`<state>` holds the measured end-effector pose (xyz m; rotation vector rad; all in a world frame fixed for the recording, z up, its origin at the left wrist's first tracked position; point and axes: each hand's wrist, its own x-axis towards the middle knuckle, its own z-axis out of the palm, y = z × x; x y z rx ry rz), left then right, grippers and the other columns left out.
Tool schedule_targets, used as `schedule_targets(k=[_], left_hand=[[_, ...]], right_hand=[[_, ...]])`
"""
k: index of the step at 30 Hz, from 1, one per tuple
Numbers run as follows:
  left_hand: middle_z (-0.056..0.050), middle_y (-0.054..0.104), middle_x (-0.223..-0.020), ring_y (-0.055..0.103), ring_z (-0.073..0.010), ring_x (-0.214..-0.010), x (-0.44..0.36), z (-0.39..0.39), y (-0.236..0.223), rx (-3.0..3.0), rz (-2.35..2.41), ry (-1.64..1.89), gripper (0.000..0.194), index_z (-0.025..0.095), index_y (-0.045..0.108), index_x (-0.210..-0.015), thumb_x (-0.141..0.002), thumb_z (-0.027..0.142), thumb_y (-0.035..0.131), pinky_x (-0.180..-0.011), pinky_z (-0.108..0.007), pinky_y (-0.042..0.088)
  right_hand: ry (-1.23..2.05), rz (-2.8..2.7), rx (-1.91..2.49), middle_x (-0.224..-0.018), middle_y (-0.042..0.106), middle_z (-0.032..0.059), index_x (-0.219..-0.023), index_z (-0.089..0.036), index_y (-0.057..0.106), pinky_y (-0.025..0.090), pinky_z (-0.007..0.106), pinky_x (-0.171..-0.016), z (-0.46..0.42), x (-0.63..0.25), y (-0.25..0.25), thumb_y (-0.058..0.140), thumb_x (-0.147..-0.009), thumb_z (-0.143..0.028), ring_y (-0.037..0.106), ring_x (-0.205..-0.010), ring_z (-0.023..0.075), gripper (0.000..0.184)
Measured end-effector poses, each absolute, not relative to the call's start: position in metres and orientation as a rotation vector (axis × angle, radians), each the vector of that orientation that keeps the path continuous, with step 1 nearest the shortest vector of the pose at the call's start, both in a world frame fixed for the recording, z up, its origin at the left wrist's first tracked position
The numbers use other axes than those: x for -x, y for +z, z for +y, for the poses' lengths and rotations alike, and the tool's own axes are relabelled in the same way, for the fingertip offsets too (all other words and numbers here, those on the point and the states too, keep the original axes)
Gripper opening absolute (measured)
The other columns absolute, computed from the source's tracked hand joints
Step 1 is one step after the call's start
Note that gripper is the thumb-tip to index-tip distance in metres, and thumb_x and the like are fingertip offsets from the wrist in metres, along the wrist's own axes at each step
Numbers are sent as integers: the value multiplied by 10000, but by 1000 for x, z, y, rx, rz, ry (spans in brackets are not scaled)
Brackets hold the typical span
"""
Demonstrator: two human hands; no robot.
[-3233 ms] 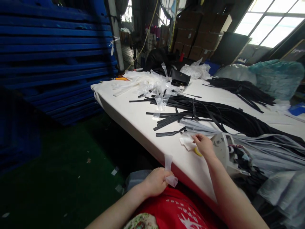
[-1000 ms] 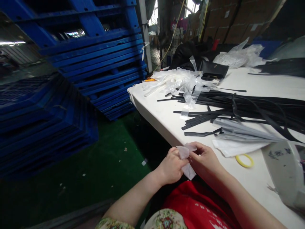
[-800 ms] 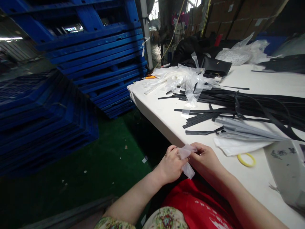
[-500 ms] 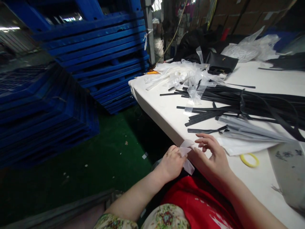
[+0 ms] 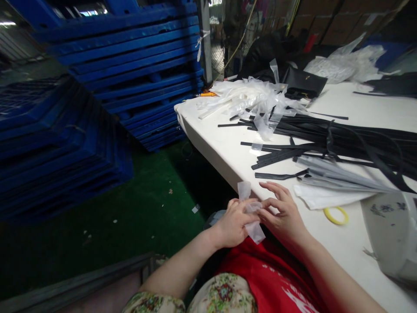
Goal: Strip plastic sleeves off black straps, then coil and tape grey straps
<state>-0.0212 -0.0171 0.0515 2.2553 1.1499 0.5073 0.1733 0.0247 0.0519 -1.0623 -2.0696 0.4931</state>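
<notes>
Just off the table's near edge, my left hand [image 5: 232, 224] is closed around small translucent plastic strips [image 5: 254, 232]. One end of the plastic stands up above the fingers and another hangs below them. My right hand [image 5: 282, 213] meets it from the right, thumb and index finger pinching the plastic near the left fingertips, its other fingers stretched out. Whether the plastic is one piece or several I cannot tell. Beyond the right hand lie black flat strips [image 5: 276, 159] and a bundle of grey strips [image 5: 342, 174].
The white table [image 5: 211, 143] carries a heap of clear plastic strips [image 5: 254, 98], a black pouch [image 5: 304, 81], a yellow ring [image 5: 336, 215] and a grey-white object with handwriting [image 5: 389, 230]. Blue pallets [image 5: 137, 65] are stacked at the left. Scraps lie on the green floor [image 5: 150, 191].
My right hand has come left to the plastic, its thumb and index finger now touching it. The plastic in my left hand has shifted, with one end now upright.
</notes>
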Motion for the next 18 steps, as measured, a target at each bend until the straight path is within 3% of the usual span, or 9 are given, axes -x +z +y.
schedule_targets(k=[8,12,15,18], left_hand=[[-29,628,-1233,530,-194,-1135,17,-16,50,-2246,1086,569,363,274,610,-1226,-889,175,516,-1033,-384,336],[-35,657,-1188,549,-203,-1110,15,-16,39,-2205,1162,721,371,266,606,-1225,-888,157,496,-1038,-418,353],[-49,679,-1148,579,-219,-1086,18,-15,29,-2204,1232,794,370,247,643,-1166,-850,118,502,-1052,-474,357],[-65,694,-1097,609,-235,-1053,26,-15,18,-2241,1316,847,377,239,666,-1136,-818,111,508,-1042,-506,391]], right_hand=[[550,-2050,1075,-1340,549,66,-727,-258,703,396,510,-1018,21,-175,47,716,-794,-296,447,-1246,300,78],[628,-2074,1081,-1309,570,69,-824,-271,711,435,461,-995,21,-175,44,699,-805,-303,492,-1219,277,40],[719,-2033,1154,-1233,625,78,-1027,-267,691,464,411,-968,39,-183,42,659,-830,-309,565,-1144,242,204],[747,-1888,1344,-1091,697,77,-1078,-224,673,499,373,-889,84,-198,39,608,-853,-339,646,-970,217,261]])
